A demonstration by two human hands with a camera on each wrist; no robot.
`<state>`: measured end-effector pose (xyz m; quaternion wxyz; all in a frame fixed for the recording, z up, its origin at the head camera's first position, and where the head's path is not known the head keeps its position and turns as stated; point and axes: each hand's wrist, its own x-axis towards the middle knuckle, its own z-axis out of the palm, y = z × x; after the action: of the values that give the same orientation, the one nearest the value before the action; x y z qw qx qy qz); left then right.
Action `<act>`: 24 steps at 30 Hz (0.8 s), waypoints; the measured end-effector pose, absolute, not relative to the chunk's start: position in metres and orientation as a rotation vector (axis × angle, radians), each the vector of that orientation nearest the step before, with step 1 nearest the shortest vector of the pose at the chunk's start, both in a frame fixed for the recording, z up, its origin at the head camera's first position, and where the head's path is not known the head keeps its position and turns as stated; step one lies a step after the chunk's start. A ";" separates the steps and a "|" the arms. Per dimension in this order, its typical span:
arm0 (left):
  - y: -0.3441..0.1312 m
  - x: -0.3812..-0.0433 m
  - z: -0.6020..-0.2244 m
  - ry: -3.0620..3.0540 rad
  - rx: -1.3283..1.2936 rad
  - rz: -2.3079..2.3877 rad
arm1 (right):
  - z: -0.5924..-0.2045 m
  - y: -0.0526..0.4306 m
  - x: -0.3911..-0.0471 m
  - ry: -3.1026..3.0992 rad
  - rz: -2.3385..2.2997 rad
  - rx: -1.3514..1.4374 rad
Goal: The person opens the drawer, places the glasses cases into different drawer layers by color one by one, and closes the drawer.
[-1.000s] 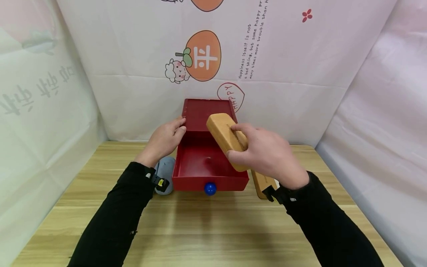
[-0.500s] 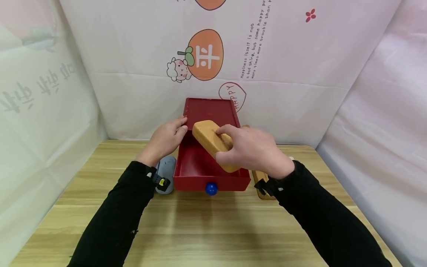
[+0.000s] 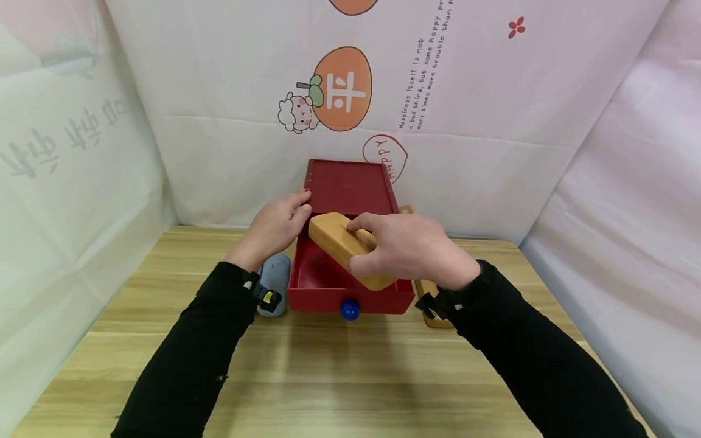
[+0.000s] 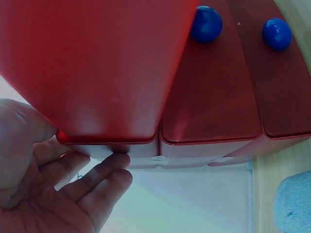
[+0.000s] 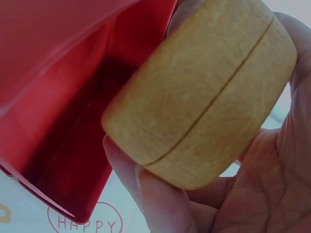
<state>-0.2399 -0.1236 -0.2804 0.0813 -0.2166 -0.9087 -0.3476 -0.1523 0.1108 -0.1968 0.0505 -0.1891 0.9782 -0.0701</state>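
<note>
1. White cloth [image 3: 219, 73] screened the scene at the back and both sides, with an orange fruit print [image 3: 343, 89] up the middle and HAPPY lettering behind the cabinet.
2. Below it lay the wood-grain worktop [image 3: 350, 377], and centre stage went to a red cabinet [image 3: 350, 187], standing midway along the back edge.
3. Its top drawer [image 3: 314, 300] was out, and what a bright blue knob [image 3: 350, 309] that was on the front! Two lower drawer fronts [image 4: 214, 87] showed from the left wrist, each with its own blue knob.
4. Over to the right hand [image 3: 412, 246]: thumb and fingers grasped a tan block [image 3: 334, 234], a dark line running round its side.
5. That block hung tilted over the drawer's opening, its near end towards the front right corner; whether it touched the drawer, one could not tell.
6. Across went the left hand [image 3: 276, 226], fingers loosely extended, touching the cabinet's left side without clenching.
7. Just beside the drawer, towards the worktop's left edge, lay a grey-blue object [image 3: 279, 271]; towards the right edge, a second tan object [image 3: 437, 320], partly hidden by the wrist.
</note>
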 end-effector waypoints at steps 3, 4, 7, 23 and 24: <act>-0.123 -0.240 -0.281 -2.718 -0.646 -1.036 | -0.198 0.110 -0.155 2.955 -0.213 -0.572; -0.124 -0.240 -0.281 -2.718 -0.646 -1.036 | -0.198 0.110 -0.156 2.951 -0.213 -0.571; -0.124 -0.241 -0.281 -2.719 -0.644 -1.042 | -0.200 0.108 -0.159 2.942 -0.207 -0.569; -0.125 -0.239 -0.281 -2.729 -0.651 -1.061 | -0.215 0.092 -0.176 2.932 -0.053 -0.531; -0.125 -0.239 -0.281 -2.729 -0.653 -1.061 | -0.216 0.090 -0.176 2.934 -0.050 -0.525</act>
<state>-0.2391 -0.1251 -0.2810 0.0706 -0.2170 -0.9075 -0.3528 -0.1759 0.0904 -0.2161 0.0801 -0.1754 0.9811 -0.0166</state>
